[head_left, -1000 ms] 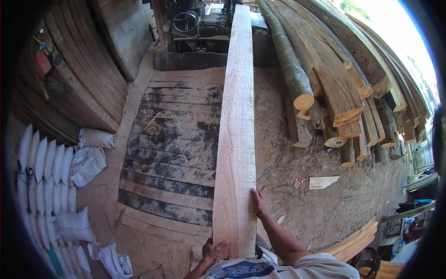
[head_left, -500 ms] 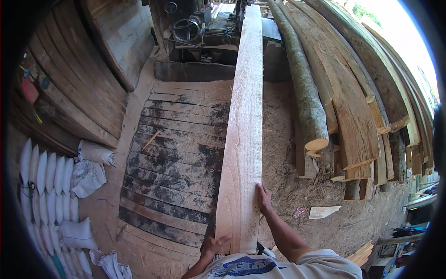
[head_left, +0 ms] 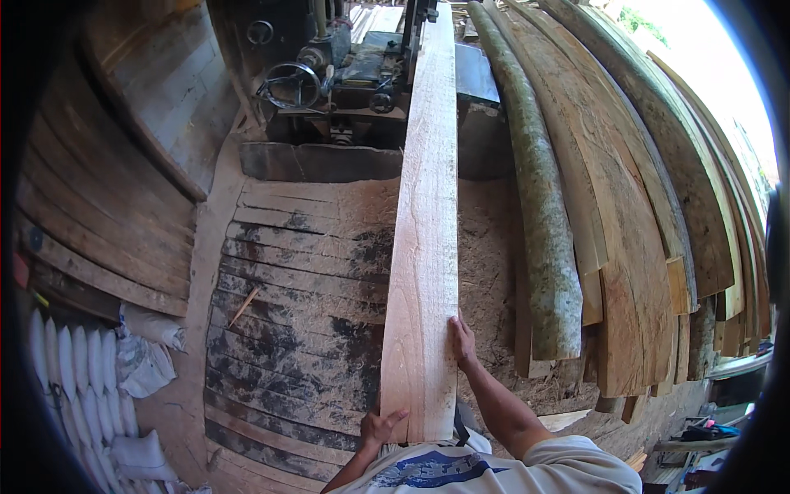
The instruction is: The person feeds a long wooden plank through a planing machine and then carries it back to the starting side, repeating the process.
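Plank front and centre: a long, pale sawn board running from the person's waist straight out to the sawmill machine at the far end. Left hand is cupped on the near left corner, fingers spread against the end, pressing rather than clasping. Right hand lies flat along the right edge, fingers wrapped on it. Looks like the feeding step, the board being lined up with the saw. Next move calls for a steady, straight push, keeping the edge true. Rough logs and slabs lie stacked to the right; slatted plank floor lies below.
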The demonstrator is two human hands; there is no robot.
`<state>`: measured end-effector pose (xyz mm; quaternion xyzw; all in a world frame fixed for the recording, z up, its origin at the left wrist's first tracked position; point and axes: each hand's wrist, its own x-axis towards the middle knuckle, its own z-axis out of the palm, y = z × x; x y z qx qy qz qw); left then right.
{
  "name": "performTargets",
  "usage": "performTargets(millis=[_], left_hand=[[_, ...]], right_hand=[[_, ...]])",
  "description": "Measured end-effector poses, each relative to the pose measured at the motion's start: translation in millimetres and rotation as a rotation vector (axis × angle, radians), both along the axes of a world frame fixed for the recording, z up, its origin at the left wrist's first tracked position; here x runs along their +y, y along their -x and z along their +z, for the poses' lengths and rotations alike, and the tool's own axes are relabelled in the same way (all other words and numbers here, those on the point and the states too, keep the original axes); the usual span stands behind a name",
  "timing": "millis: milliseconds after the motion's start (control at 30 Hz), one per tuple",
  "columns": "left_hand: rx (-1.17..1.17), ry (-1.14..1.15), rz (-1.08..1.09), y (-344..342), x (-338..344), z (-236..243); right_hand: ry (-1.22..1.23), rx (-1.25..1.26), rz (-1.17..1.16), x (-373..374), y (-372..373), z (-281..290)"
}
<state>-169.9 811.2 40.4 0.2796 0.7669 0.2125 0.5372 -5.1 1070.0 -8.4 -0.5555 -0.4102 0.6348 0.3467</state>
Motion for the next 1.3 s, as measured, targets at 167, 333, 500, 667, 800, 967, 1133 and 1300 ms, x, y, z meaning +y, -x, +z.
performTargets(millis=[167, 333, 500, 667, 800, 967, 1133, 1300], left_hand=[[0.057, -0.100, 0.085, 20.4, 113.0, -3.6], [-0.023, -0.057, 0.113, 45.6, 238.2, -8.0], [0.053, -0.015, 0.167, 74.7, 350.3, -25.5], [0.084, 0.004, 0.131, 105.3, 453.8, -39.0], [0.015, -0.090, 0.132, 132.9, 567.1, 14.8], [0.064, 0.025, 0.118, 162.5, 686.0, 9.7], [-0.051, -0.029, 0.118, 191.9, 824.3, 12.1], [0.154, -0.061, 0.122, 224.7, 949.1, -6.4]], right_hand=[[0.040, -0.017, 0.014, 110.6, 32.4, 21.9], [-0.001, 0.045, 0.029, 240.2, 55.1, 5.3], [-0.052, -0.157, 0.105, 358.5, 90.0, 21.1], [-0.039, -0.164, 0.220, 425.0, 105.5, 41.9], [-0.055, -0.187, 0.275, 450.0, 96.6, 68.2], [-0.120, -0.492, 0.379, 487.4, 82.3, 64.4], [-0.212, -0.493, 0.281, 558.9, 104.7, 53.5], [-0.294, -0.528, 0.033, 679.6, 156.2, 42.5]])
